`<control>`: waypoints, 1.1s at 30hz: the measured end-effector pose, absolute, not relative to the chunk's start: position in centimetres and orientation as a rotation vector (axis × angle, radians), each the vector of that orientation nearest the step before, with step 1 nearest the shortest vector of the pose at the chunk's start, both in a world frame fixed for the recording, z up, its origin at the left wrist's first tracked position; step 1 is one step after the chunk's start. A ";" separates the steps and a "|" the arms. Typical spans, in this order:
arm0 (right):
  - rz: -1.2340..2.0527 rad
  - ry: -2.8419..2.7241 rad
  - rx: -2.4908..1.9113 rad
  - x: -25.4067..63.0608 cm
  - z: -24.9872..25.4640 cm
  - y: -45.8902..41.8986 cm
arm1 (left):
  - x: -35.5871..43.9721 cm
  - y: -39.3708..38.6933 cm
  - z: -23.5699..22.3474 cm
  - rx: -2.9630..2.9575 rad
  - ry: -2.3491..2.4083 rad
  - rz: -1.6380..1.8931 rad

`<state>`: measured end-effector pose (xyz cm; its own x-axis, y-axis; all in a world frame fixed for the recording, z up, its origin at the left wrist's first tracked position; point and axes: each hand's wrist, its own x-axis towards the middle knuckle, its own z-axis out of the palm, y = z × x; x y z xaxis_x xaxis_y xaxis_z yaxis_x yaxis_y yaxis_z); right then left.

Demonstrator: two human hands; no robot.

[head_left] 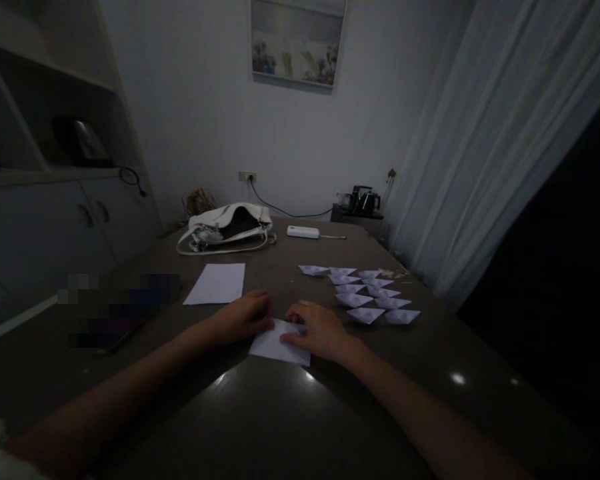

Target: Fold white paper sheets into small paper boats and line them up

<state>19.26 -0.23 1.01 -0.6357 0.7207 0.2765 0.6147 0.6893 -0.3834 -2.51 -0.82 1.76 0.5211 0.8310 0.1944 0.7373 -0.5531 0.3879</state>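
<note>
A small white sheet of paper (279, 348), seemingly folded, lies on the dark table in front of me. My left hand (243, 319) is at its upper left edge, fingers curled and thumb pressed on the paper. My right hand (323, 331) grips the upper right part, thumb on top and fingers bent around the far edge. The fingers partly hide the paper's far edge. To the right of my hands stand several folded white paper boats (364, 316) in rough rows. Beyond my left hand rests white paper (217, 283), flat on the table.
A white handbag (225, 223) with a strap lies at the far left of the table (280, 427). Near the far edge is a white power bank (303, 232) with a short cable. A flat, blurred-out object (125, 327) sits at the left. Curtains (460, 147) hang right.
</note>
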 end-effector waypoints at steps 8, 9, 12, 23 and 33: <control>0.761 -2.173 -0.940 19.1 0.8 0.8 | -3.1 0.0 1.9 2.223 1.593 0.966; 0.843 -2.113 -0.882 19.1 1.0 0.9 | -3.2 0.0 2.0 2.185 1.588 1.031; 1.122 -1.995 -0.712 19.1 1.6 0.7 | -3.0 -0.1 2.3 2.054 1.564 1.163; 1.206 -2.062 -0.672 19.0 1.3 0.3 | -1.2 -1.5 2.4 2.035 1.218 1.131; 1.054 -1.837 -0.819 19.0 0.5 1.7 | -1.0 -1.9 2.2 1.833 1.095 1.041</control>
